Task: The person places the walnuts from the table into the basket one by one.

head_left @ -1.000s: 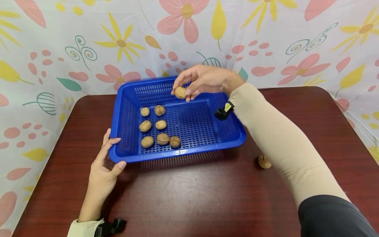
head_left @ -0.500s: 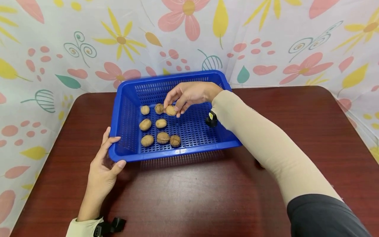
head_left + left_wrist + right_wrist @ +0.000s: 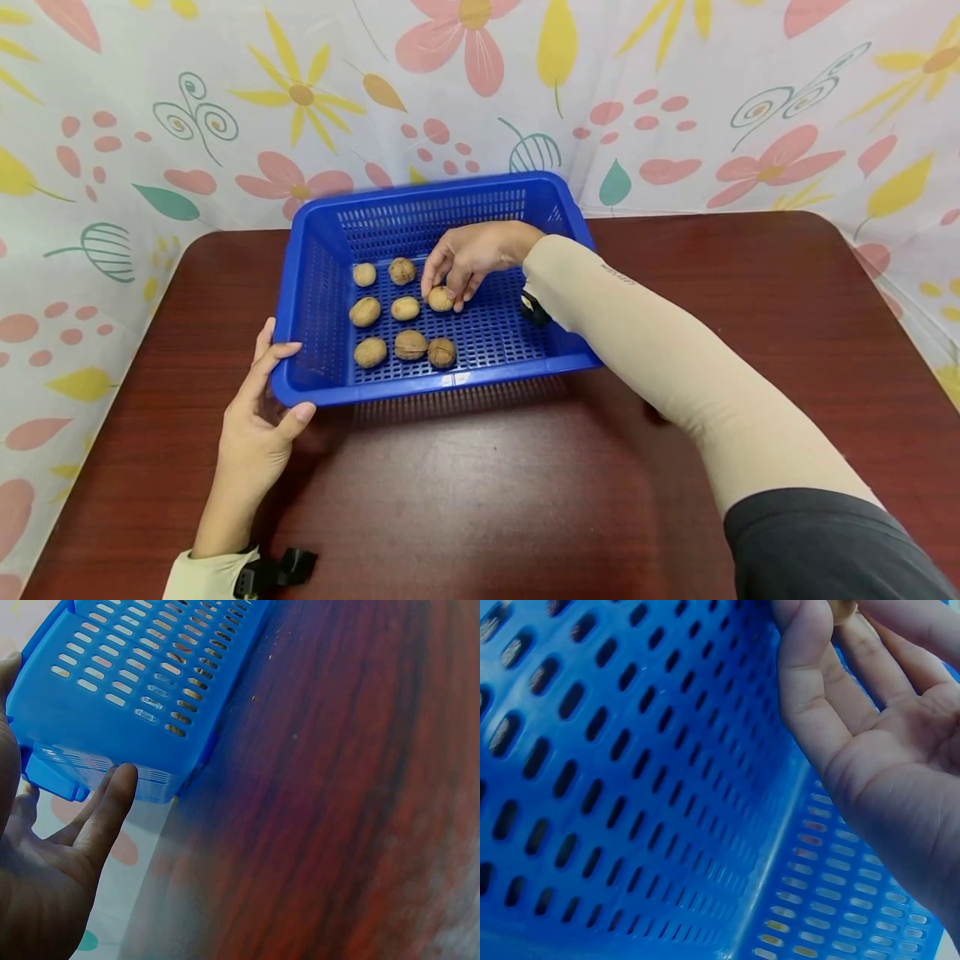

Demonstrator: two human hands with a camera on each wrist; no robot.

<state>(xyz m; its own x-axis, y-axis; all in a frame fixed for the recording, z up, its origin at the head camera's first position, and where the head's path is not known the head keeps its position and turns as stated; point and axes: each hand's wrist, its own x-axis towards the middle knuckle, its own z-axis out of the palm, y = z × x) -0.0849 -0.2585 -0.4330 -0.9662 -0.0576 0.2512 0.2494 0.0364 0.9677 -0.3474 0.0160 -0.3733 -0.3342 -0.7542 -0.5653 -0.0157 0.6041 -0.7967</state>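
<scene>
A blue plastic basket with slotted walls stands on the table. In it, several walnuts lie in rough rows toward the left side. My right hand reaches into the basket and pinches a walnut between thumb and fingertips, low over the slotted floor, right of the middle row. In the right wrist view only a sliver of that walnut shows at the top edge. My left hand grips the basket's front left corner, thumb on the front rim; in the left wrist view its fingers lie along the outer wall.
The dark red wooden table reaches back to a flowered cloth hung right behind the basket. A dark bit of a round thing peeks out from under the right forearm.
My right hand has brought the walnut from above the basket's back part down and slightly left, close to the floor beside the middle row. The left hand keeps its place at the corner.
</scene>
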